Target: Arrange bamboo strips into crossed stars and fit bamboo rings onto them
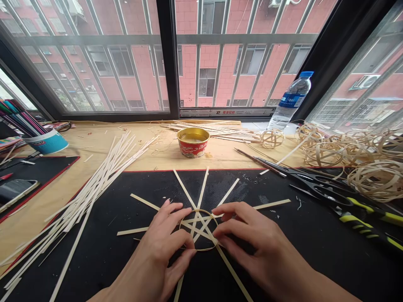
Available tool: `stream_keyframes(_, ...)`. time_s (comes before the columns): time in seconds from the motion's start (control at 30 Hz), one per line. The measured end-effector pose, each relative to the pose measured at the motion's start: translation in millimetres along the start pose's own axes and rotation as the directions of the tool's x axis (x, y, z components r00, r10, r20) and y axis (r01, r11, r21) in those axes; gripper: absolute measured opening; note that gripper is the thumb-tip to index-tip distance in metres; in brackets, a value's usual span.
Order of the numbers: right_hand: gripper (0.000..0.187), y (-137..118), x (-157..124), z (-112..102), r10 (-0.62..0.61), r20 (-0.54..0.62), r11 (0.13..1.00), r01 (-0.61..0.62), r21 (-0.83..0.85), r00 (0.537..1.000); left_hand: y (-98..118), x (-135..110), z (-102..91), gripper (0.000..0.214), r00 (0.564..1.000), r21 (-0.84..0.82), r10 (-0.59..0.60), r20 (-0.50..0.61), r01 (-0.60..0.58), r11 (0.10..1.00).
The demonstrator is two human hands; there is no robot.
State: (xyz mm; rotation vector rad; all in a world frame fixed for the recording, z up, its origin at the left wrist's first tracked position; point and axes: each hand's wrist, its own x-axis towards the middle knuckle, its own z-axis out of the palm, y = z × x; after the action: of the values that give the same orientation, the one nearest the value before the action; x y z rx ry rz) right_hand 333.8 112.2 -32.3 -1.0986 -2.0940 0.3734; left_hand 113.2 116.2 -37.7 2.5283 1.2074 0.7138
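Observation:
Flat pale bamboo strips [185, 189] cross one another in a star on the black mat, their ends fanning outward. Over the crossing sits a thin bamboo ring [208, 250], roughly around the star's centre. My left hand [163, 241] is at the ring's left side, thumb and index finger pinched together on its lower left edge, the other fingers resting over strips. On the opposite side, my right hand [252, 235] has curled fingers and thumb closed at the ring's right edge. Its fingertips partly hide the ring and a strip there.
Loose strips [94, 188] lie in a bundle at left. A red and gold tin [192, 144] of liquid stands behind the mat [151, 180]. At right are scissors [315, 184], yellow-black handled pliers [362, 226], woven balls [327, 147] and a water bottle [291, 100].

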Motion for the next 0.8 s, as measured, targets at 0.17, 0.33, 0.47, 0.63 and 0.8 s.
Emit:
stream_keyframes(0.17,0.015,-4,-1,7,-0.078,0.047,0.997,0.078,0.016,0.996,-3,-1,-0.8,0.017,0.999,0.005,0.016,0.032,-0.016,1.000)
stream_keyframes(0.33,0.015,-5,2,9,-0.079,0.085,0.996,0.082,-0.030,0.993,-3,0,-0.5,0.018,0.999,0.011,0.011,0.036,-0.012,1.000)
stream_keyframes(0.47,0.016,-7,2,12,-0.087,0.116,0.993,0.095,-0.067,0.989,-4,2,-3.8,0.013,0.998,-0.023,0.002,0.067,0.000,1.000)
stream_keyframes(0.63,0.019,-7,3,13,-0.124,0.114,0.985,0.136,-0.105,0.986,-5,4,-8.3,0.029,0.996,-0.060,-0.057,0.065,0.061,0.996)
stream_keyframes(0.8,0.020,-6,4,14,-0.158,0.099,0.977,0.170,-0.129,0.982,-4,5,-9.1,0.025,0.999,-0.040,-0.037,0.028,0.039,0.998)
